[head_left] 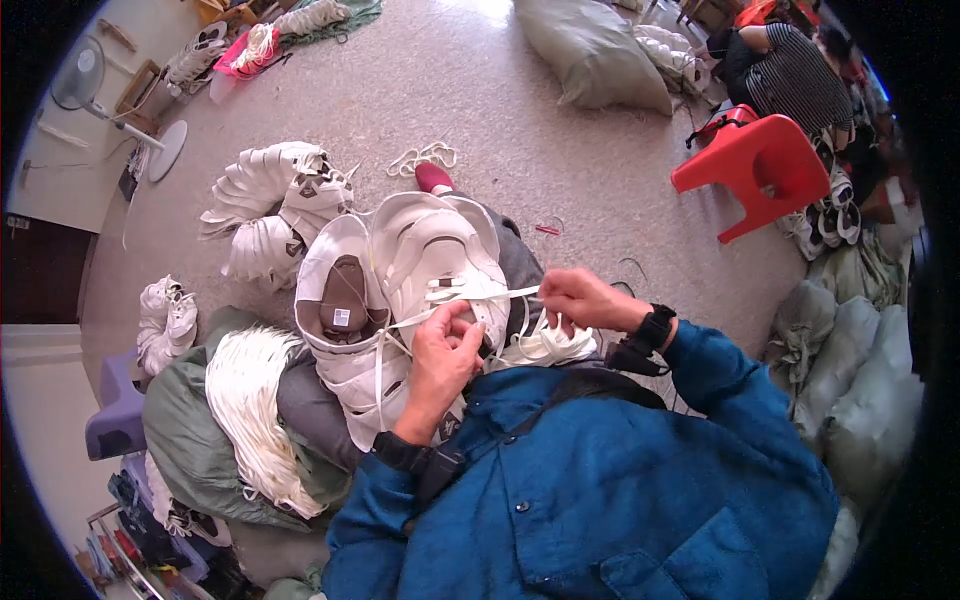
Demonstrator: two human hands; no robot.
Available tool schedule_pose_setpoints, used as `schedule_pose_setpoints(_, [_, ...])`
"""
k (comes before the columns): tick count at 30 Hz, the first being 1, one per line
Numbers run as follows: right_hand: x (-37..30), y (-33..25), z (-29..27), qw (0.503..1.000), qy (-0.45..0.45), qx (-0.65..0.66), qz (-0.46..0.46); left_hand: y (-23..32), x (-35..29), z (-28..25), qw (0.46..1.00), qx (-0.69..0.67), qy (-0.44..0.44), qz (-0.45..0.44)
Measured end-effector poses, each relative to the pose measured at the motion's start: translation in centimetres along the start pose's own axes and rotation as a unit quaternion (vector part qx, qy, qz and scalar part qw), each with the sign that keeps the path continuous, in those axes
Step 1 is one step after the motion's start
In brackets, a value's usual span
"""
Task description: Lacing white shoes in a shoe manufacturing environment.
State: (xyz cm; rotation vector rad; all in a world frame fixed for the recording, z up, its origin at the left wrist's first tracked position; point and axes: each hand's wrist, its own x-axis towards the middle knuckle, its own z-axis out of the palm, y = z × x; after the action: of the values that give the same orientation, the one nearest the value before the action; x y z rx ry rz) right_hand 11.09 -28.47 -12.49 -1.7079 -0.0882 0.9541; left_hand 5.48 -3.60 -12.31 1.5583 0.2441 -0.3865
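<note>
A white shoe upper (425,255) rests on my lap, with a flat white shoelace (505,294) threaded across its eyelets. My right hand (580,300) pinches one end of that lace and draws it out to the right. Thumb and forefinger of my left hand (443,352) are closed at the upper's eyelet edge; whether lace is also between them is hard to see. Lace trails off to the left of these fingers. Beneath my right hand lies a bunch of white laces (545,347). Left of the upper sits another white one with a brown inside (345,285).
Nested white uppers (265,195) stand on the floor ahead. A large bundle of white laces (250,400) lies over a green sack (180,415) at my left. Ahead right are a red stool (760,170), a bent-over person (800,80) and a full sack (590,55). A fan (85,75) stands far left.
</note>
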Motion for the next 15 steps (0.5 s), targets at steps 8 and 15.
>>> schedule_pose_setpoints(8, [2.8, -2.7, 4.1, 0.987, 0.027, -0.09, -0.127, 0.0, -0.4, 0.5, 1.0, 0.024, 0.002, 0.013])
schedule_pose_setpoints(15, [4.2, -2.9, 2.8, 0.994, -0.037, -0.07, -0.072, 0.6, -1.0, 1.0, 0.997, 0.06, 0.013, 0.056])
